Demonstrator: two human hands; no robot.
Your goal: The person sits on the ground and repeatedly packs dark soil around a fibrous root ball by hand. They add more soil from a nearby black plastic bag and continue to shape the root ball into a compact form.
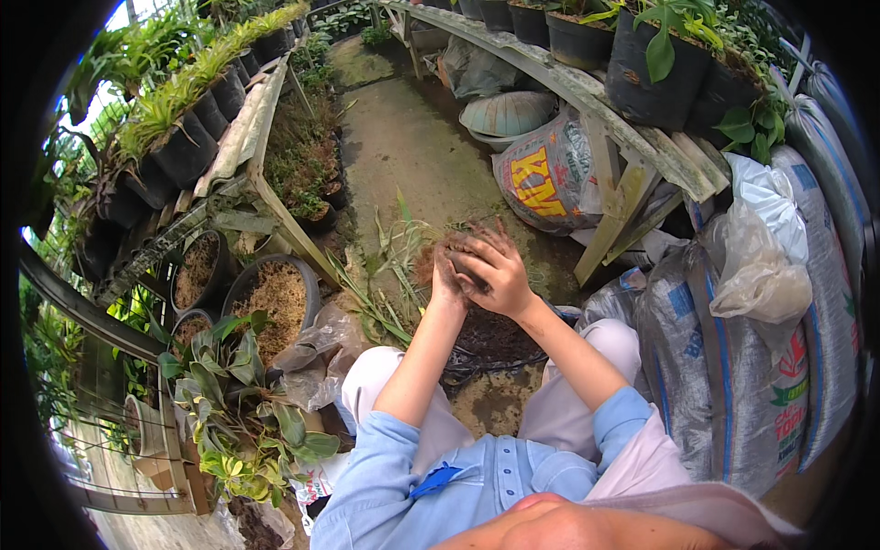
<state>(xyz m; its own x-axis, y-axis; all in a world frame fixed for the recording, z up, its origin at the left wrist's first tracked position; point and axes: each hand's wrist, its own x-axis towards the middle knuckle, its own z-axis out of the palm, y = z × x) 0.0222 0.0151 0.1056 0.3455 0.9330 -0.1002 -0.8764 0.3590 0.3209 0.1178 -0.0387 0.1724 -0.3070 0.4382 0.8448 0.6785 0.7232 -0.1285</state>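
Observation:
My left hand (445,278) and my right hand (493,267) are cupped together at the centre, fingers dirty with soil. Between the palms shows a dark clump of soil (469,276), mostly covered by the fingers. Just left of my left hand is a reddish-brown root mass (423,265); whether the hand touches it I cannot tell. Long green strappy leaves (388,306) lie on the ground beside it. Below my wrists, between my knees, dark potting soil (491,337) rests on a black plastic sheet or bag (474,368).
Large black pots (307,292) of brown fibrous material and a leafy plant (240,399) stand at left. Stacked woven sacks (687,344) line the right side. A printed sack (543,175) sits under the right wooden bench (598,113). A concrete path (405,144) runs ahead.

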